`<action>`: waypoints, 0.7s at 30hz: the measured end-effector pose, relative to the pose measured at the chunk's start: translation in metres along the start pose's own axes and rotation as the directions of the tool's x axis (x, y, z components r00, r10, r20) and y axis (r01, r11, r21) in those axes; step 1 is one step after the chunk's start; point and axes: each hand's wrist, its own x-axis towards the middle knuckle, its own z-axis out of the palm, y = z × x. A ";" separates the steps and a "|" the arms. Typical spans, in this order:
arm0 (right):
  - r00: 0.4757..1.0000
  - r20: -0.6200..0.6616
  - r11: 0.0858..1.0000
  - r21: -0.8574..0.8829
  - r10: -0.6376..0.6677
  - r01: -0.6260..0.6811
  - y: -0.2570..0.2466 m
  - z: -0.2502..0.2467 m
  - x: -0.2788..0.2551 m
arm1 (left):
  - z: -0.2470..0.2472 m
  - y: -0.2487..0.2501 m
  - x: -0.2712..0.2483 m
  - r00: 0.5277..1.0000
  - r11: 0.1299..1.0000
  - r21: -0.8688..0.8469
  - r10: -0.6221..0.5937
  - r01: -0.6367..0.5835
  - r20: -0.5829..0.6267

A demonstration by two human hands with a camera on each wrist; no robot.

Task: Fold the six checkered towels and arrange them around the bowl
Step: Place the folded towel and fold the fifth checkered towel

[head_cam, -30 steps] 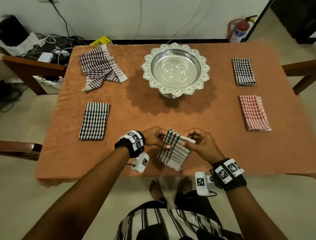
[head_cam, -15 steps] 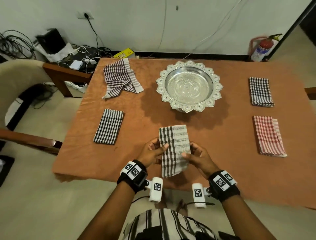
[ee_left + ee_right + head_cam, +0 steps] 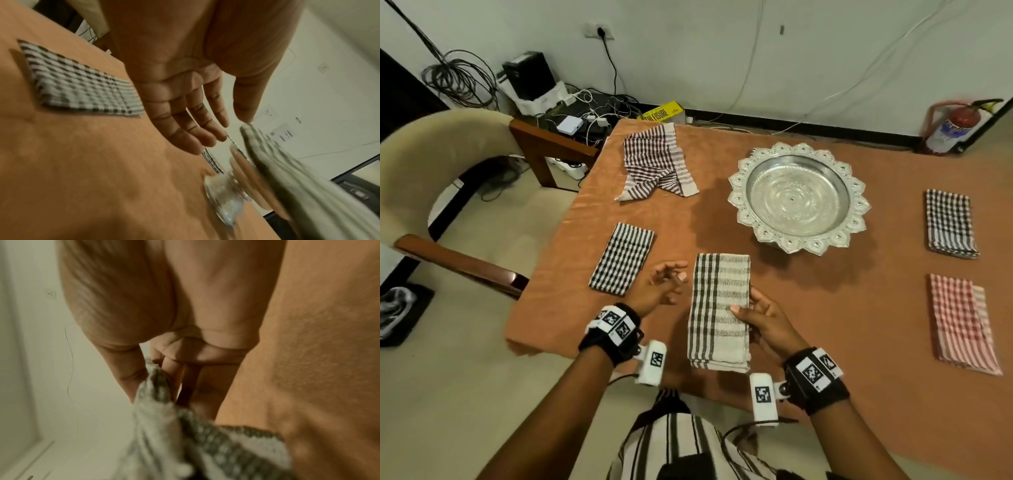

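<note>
Orange tablecloth (image 3: 825,308) w/ silver bowl (image 3: 798,198); extinguisher (image 3: 955,126) by white wall.

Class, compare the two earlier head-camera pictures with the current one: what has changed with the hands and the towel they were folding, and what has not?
The left hand has let go of the striped towel and drawn aside, fingers open. The right hand still pinches the towel's right edge; the towel, folded in the air before, has moved forward over the table toward the bowl. The other four towels and the bowl lie as before.
</note>
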 end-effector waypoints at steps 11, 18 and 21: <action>0.987 -0.160 0.999 0.041 0.020 -0.014 -0.013 0.072 0.110 | -0.169 0.035 0.267 0.971 0.442 0.894 0.174 0.071 -0.163; 0.957 -0.289 0.990 0.140 0.035 0.006 -0.009 0.097 0.155 | -0.178 0.041 0.371 0.995 0.261 0.964 0.093 -0.044 0.021; 0.952 -0.300 0.990 0.138 0.063 -0.022 -0.008 0.097 0.165 | -0.177 0.052 0.403 0.996 0.215 0.975 0.077 -0.060 0.045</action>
